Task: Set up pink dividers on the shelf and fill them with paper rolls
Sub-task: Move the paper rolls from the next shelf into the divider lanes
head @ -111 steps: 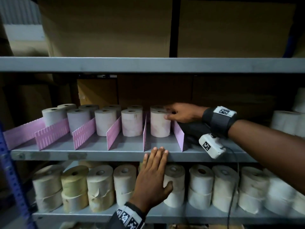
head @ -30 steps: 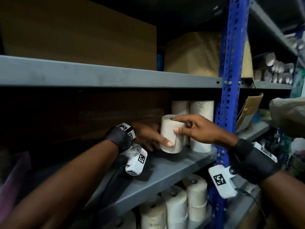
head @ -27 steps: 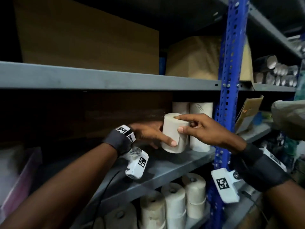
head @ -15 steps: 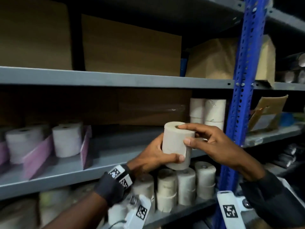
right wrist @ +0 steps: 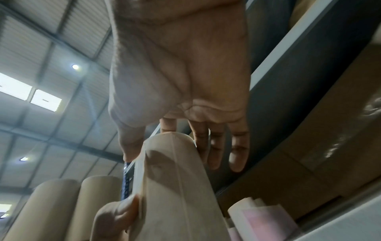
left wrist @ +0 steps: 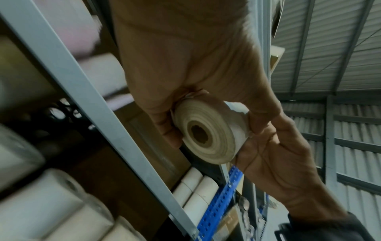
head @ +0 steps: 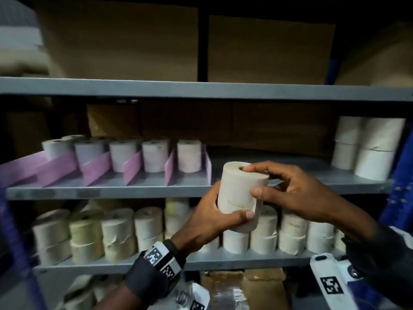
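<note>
Head view: half a second ago the camera faced the blue upright at the right end; now it looks square at the grey shelf [head: 107,190], and the full row of pink dividers [head: 131,167] with rolls standing between them has come into sight on the left. The paper roll [head: 240,198] has stayed upright in both hands, held in the air just in front of the shelf edge, right of the last divider. The left hand [head: 214,220] cups it from below and behind, thumb curled across the near face. The right hand [head: 297,193] reaches in from the right, index finger on the top rim by the core hole, thumb pressed on the side. More rolls are stacked at the far right of that shelf and along the shelf below.

Left wrist view: the left fingers [left wrist: 164,128] and thumb wrap the roll's [left wrist: 210,138] sides, its hollow core facing the camera.

Right wrist view: the right thumb and index pinch the roll [right wrist: 177,187]; the other fingers [right wrist: 237,151] hang nearly straight beside it.
</note>
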`<action>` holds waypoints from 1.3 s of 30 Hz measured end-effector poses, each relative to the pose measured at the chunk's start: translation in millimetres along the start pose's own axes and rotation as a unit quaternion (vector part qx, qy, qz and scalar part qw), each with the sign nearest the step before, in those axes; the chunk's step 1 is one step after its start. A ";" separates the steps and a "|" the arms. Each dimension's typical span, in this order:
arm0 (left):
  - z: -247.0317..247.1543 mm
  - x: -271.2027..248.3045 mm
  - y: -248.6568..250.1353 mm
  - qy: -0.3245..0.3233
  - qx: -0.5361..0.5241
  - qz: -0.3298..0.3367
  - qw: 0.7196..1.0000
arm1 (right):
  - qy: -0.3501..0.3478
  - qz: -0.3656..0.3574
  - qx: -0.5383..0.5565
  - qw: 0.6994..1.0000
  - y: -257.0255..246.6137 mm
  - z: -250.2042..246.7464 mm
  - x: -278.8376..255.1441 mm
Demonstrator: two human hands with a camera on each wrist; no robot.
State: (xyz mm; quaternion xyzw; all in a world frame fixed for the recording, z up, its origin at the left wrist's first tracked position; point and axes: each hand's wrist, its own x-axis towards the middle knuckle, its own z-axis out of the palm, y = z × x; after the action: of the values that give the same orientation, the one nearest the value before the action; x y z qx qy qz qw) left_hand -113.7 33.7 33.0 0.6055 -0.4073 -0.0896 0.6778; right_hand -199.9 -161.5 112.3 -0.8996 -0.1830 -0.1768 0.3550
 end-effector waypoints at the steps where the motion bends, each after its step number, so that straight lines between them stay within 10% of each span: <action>1: -14.8 -13.7 2.3 0.011 0.006 0.002 1.000 | -0.006 -0.002 -0.015 1.000 -11.1 13.8 7.6; 25: -324.2 -271.1 41.3 0.178 0.136 0.045 0.974 | -0.102 -0.087 -0.025 0.991 -231.1 319.1 145.2; 29: -344.3 -298.0 35.0 0.285 0.233 0.071 0.927 | -0.094 -0.104 -0.057 0.989 -242.0 353.8 177.2; 32: -350.2 -313.5 24.0 0.347 0.406 0.108 0.839 | -0.068 -0.116 -0.048 0.990 -248.3 373.5 201.8; 39: -360.9 -294.6 0.4 0.254 0.656 0.057 0.709 | -0.019 -0.124 -0.076 0.989 -242.4 409.6 271.1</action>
State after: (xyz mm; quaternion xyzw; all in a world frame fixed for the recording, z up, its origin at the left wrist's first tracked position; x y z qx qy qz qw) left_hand -67.5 484.8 -73.9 0.8730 -0.2096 0.3964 0.1919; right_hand 2.9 346.9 92.1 -0.8975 -0.2861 -0.2157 0.2570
